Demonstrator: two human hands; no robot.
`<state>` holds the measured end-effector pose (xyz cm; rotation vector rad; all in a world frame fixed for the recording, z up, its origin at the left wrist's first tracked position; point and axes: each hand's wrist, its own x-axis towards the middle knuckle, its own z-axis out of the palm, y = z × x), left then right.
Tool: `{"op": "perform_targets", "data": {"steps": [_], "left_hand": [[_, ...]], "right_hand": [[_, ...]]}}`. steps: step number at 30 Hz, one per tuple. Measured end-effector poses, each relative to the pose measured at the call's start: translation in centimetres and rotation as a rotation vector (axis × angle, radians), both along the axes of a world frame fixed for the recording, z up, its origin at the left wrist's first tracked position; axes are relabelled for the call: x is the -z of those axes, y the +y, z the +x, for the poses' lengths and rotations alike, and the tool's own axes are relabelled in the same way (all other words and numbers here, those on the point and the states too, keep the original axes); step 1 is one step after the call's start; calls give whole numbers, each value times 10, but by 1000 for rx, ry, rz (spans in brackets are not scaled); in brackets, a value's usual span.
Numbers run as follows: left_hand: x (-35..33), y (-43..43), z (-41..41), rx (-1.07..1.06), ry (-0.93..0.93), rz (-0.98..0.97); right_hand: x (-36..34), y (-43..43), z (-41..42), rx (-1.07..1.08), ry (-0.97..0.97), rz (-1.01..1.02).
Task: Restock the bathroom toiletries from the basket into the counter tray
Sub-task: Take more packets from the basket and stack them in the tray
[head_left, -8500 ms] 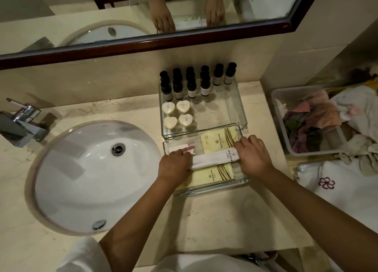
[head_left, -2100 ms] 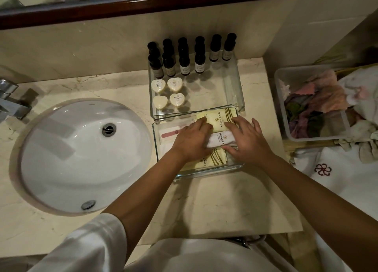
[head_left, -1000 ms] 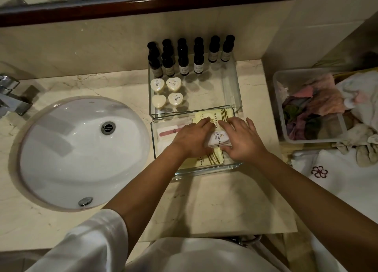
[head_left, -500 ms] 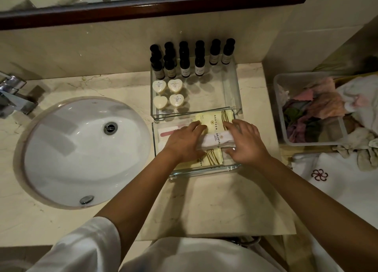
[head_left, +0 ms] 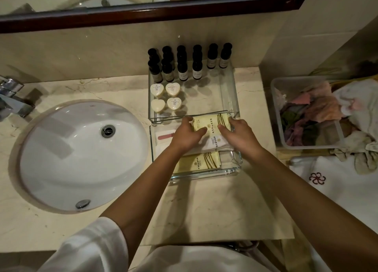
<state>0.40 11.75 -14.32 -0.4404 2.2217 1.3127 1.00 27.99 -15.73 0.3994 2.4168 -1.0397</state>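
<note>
My left hand (head_left: 187,135) and right hand (head_left: 238,135) lay in the near tray (head_left: 204,172), fingers flat, seemingly pressing the yellow packet (head_left: 210,122) at its twelve o'clock end to square it there.

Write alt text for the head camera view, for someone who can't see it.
Left hand and right hand touch a yellow sachet in the near glass tray on a marble bathroom counter, over a white packet. Behind, a second glass tray holds dark bottles and four heart-shaped soaps; a sink lies left, a tub of cloths right.
</note>
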Motion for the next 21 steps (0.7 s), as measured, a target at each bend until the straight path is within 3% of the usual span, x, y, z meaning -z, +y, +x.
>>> {"op": "perform_targets", "data": {"steps": [4, 18, 21], "left_hand": [[-1, 2, 0, -25, -12, 14], [-7, 11, -5, 81, -45, -56], [-9, 14, -6, 79, -53, -56]], "right_hand": [[2, -5, 0, -26, -31, 36], [15, 1, -3, 293, -108, -329], [-2, -5, -4, 276, -91, -223]]}}
